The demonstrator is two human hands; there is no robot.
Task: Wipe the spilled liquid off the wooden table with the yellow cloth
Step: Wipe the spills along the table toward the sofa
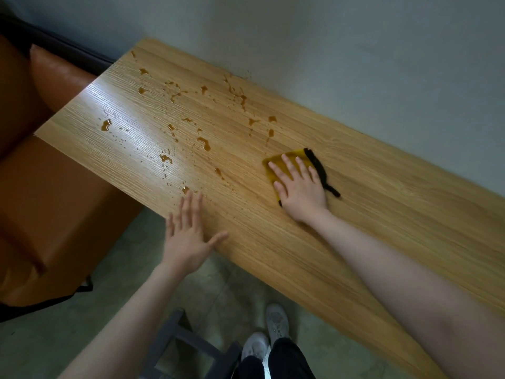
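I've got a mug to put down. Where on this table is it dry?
Dry wood lies to the right of the yellow cloth, which the right hand presses flat, and runs on to the wooden table's right end. The near strip along the right forearm is dry too. Left of the cloth the spilled liquid dots the top, up to the left hand at the near edge.

my right hand (pixel 300 184) lies flat on the folded yellow cloth w/ black edging (pixel 276 164), mid-board on the long light wooden table (pixel 382 214). bare wood to its right and toward me, so free passage there. to its left, amber spilled liquid drops and puddles (pixel 203 143) dot the top out to the far end. pale wall (pixel 355 50) shuts the far edge. my left hand (pixel 188 236) is spread over the near edge. orange leather seat (pixel 41 187) sits off the left end.
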